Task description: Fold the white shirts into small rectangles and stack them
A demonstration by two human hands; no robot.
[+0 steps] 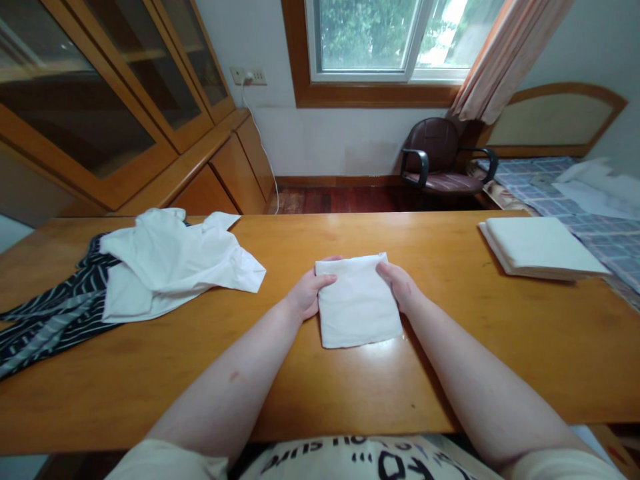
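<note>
A white cloth (357, 307), folded into a small square, is held between both hands over the middle of the wooden table (280, 373). My left hand (311, 293) grips its left edge, thumb on top and fingers underneath. On the opposite side my right hand (397, 283) pinches the upper right edge, thumb over the cloth and the other fingers mostly hidden. Whether the cloth's lower edge touches the tabletop, I cannot tell.
To the left lie a rumpled white shirt (175, 267) and a black striped garment (65, 310). A stack of folded white cloth (545, 247) sits at the right. Beyond the table are a glass-door cabinet (200, 153), an office chair (440, 157) and a bed (595, 213).
</note>
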